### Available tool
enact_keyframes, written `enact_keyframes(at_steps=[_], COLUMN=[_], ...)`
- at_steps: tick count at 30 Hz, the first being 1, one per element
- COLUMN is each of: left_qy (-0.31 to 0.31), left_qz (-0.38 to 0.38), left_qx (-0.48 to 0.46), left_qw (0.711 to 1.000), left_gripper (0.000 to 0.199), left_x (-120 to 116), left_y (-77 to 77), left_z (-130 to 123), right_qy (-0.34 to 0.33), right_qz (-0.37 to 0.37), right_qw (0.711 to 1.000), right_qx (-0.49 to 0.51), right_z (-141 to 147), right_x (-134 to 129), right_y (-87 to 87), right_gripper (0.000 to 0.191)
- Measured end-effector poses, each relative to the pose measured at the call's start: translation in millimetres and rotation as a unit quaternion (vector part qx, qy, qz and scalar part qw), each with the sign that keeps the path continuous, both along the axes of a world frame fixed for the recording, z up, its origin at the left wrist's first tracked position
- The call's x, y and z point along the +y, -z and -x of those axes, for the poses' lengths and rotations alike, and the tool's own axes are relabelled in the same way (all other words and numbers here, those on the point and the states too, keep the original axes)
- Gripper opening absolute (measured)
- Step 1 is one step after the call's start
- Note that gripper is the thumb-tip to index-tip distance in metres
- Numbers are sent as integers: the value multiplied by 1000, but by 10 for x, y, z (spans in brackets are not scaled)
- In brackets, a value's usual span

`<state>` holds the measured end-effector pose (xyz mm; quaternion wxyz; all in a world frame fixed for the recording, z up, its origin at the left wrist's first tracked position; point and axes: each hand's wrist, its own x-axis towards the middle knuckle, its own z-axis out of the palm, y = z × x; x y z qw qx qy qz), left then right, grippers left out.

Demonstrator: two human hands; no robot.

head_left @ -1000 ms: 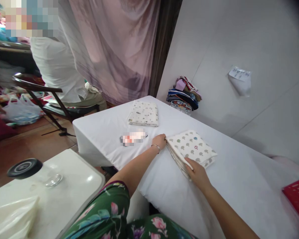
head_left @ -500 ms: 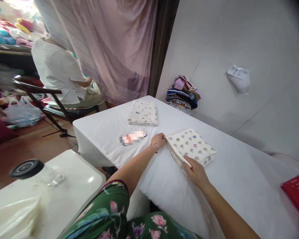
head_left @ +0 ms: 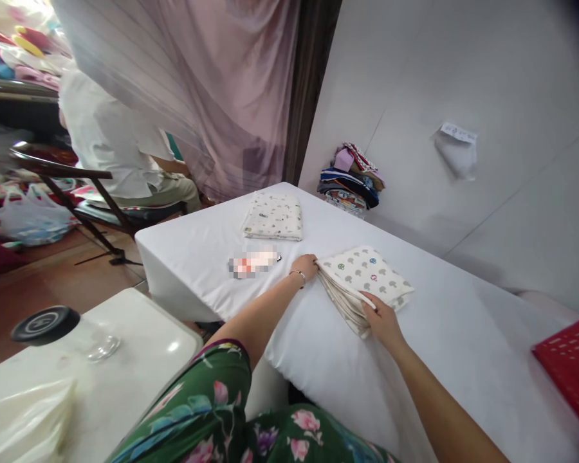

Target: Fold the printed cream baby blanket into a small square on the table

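A folded white cloth with grey mushroom prints (head_left: 372, 275) lies on the white-covered table (head_left: 456, 334) in front of me. My left hand (head_left: 305, 266) pinches its left corner, the thumb and fingers closed on the edge. At the near edge, my right hand (head_left: 382, 320) grips the upper layers between thumb and fingers, while the lower layers fan out beneath. Farther back sits a second folded cloth (head_left: 273, 217) with small dark prints. Between that cloth and my left forearm is a small item blurred by pixels (head_left: 253, 262).
A jar with a black lid (head_left: 46, 325) lies on a side table (head_left: 139, 321) at left, near a pale plastic bag (head_left: 26, 415). A red basket (head_left: 572, 366) is at right. Folded clothes (head_left: 350, 181) stand by the wall. A person in white (head_left: 109, 138) sits beyond the curtain.
My right hand has lifted the near edge of the mushroom-print cloth's upper layers, and the lower layers now spread more visibly. My left hand keeps its hold on the corner. The view has shifted slightly.
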<state>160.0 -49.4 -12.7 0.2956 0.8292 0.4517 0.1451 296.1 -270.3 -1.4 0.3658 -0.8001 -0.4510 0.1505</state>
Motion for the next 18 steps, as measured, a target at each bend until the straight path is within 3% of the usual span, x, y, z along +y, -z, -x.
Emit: enact_keyframes(at_steps=[6,9,13,18], left_qy=[-36,3,80,42], left_qz=[-36,-42,-16,65], left_qx=[-32,-62,-61,-31], left_qw=[998,997,995,996], left_gripper=[21,18,18,23], left_x=[-282,-488,-672,-713], left_y=[-2,7,10,27], left_z=[143,189,128,-11], right_qy=[51,64,68,37], right_qz=[-38,-63,-64,-48], right_qw=[995,989,984,990], right_qx=[82,120,152,126], right_z=[-40,-38,4,42], right_x=[48,59,65,40], right_y=[36,37,-4,-32], right_gripper=[48,48,51,48])
